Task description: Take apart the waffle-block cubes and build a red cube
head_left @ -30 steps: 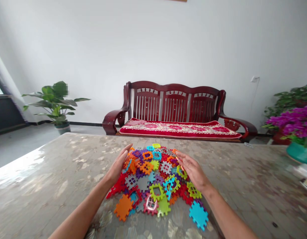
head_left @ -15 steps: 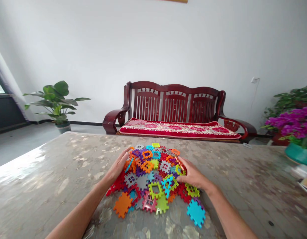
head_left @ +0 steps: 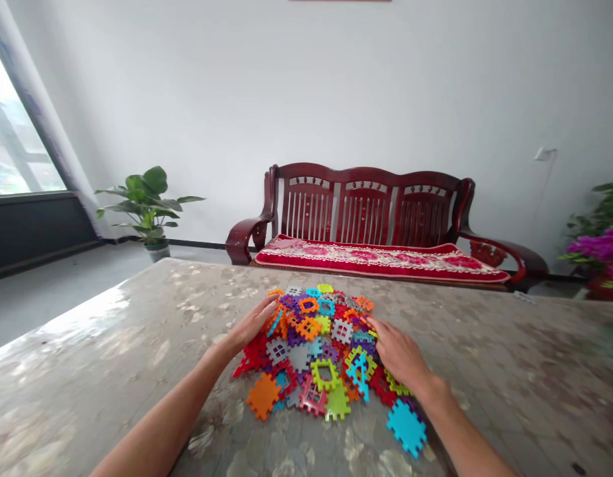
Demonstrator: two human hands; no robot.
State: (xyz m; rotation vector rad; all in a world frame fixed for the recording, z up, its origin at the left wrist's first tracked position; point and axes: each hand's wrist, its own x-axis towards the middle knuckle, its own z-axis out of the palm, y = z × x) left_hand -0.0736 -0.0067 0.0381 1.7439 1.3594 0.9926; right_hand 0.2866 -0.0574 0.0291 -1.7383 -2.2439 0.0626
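Colourful notched plastic tiles lie heaped on the patterned table [head_left: 152, 318]. My left hand [head_left: 257, 321] rests flat along the pile's left side, fingers stretched toward the back, near orange and red tiles. At the right side, my right hand [head_left: 396, 348] has its fingertips at a small yellow-orange piece; the thumb is mostly hidden. Near the front are an orange tile [head_left: 263, 396], a green tile [head_left: 337, 401] and, at the right, a blue tile [head_left: 406, 427]. A light-blue openwork piece [head_left: 359, 372] leans on a lime frame.
Behind the table stands a dark red wooden bench [head_left: 363, 205] with a red floral cushion [head_left: 376, 256]. A potted plant [head_left: 150, 205] is at the left, purple flowers [head_left: 602, 248] are at the right. A small dark object [head_left: 578, 468] lies near the front right.
The view has turned slightly left. My right hand's fingers have drawn closer together at the pile, and the light-blue openwork piece has shifted and tilted. My left hand stays beside the pile.
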